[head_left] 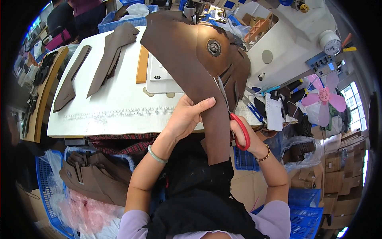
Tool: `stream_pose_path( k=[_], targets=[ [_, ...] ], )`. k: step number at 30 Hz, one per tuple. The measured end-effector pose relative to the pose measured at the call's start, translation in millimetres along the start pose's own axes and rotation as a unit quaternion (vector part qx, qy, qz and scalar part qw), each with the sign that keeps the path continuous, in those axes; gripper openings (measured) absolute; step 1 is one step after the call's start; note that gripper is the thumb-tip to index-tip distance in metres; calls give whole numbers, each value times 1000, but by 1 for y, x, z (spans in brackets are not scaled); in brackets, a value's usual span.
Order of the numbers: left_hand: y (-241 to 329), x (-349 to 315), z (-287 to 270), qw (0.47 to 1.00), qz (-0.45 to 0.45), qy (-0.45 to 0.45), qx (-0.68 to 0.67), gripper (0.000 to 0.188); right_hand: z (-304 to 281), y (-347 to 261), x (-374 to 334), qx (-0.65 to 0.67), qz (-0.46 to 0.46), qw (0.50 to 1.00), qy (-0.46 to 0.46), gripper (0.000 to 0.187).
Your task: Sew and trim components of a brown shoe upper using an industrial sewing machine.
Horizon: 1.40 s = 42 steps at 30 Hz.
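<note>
Just right of the left hand (187,115), which pinches brown panel (217,131), right hand (254,139) grips red-handled scissors (247,136). Blades (223,91) lie beyond both grips.

Leather-goods sewing workshop.
An industrial sewing machine (292,46) stands at a ruler-marked white worktable (135,126); brown leather-like panels (187,71), blue plastic crates (44,187) and cardboard boxes (333,181) surround it.

My left hand (186,114) grips the brown panel (218,129), thumb on top, while my right hand (255,139) holds red-handled scissors (234,117), blades at the panel's edge. I see brown pieces (108,57) lying left on the white worktop (131,85), a pink fan (324,95) off right.
</note>
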State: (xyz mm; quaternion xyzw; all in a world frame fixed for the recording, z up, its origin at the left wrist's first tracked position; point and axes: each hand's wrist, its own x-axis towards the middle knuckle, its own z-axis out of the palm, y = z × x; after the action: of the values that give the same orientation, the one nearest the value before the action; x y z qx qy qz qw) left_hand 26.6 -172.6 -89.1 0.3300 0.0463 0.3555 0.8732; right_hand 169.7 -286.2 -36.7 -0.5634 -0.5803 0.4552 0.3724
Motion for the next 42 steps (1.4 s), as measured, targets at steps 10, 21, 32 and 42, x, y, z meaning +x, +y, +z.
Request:
stream_pose_path(
  k=[10, 21, 32, 42],
  targets=[
    [-1, 1, -2, 1000, 3, -8, -18, 27, -5, -7, 0, 34, 31, 999, -4, 32],
    [1, 1, -2, 1000, -1, -4, -17, 26, -12, -16, -1, 60, 106, 993, -9, 33],
    [1, 1, -1, 1000, 4, -3, -14, 26, -7, -15, -1, 3, 83, 996, 30, 28],
    [0, 1, -2, 1000, -1, -3, -9, 28, -18, -10, 10, 22, 22, 1000, -4, 19]
  ],
)
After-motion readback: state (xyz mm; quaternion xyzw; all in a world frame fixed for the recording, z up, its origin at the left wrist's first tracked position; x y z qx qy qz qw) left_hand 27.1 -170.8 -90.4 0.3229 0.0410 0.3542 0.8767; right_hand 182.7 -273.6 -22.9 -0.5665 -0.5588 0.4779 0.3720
